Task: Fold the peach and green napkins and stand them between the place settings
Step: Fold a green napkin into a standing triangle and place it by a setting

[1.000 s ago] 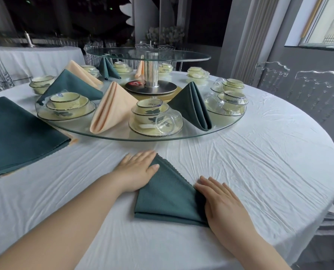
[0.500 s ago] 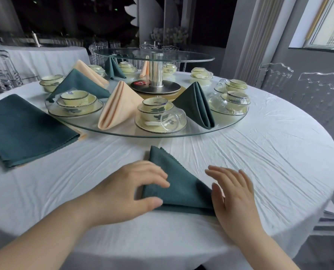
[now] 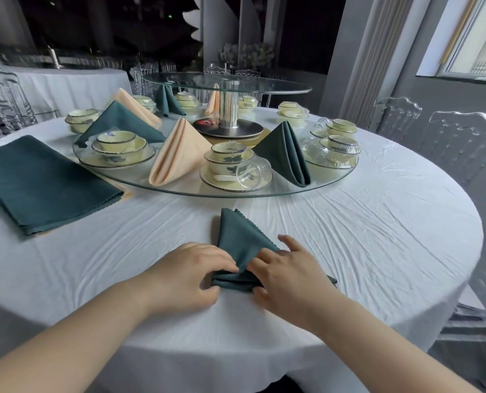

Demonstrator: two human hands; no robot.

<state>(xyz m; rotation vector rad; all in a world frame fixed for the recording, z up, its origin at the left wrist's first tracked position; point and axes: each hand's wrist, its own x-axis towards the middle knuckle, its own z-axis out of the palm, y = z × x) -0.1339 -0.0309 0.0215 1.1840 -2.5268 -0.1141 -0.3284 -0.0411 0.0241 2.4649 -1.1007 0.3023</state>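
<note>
The left hand curls its fingers and pinches the near fold of the green napkin; the right hand grips the same fold from the other side, index finger stretched out; the napkin lies as a pointed wedge near the table's front edge; beyond it, a folded peach napkin stands on the glass turntable.

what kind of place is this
Most likely a banquet hall or restaurant dining room: a round table under a white tablecloth, a glass lazy Susan carrying bowl settings and folded napkins, and clear chairs around it.
</note>
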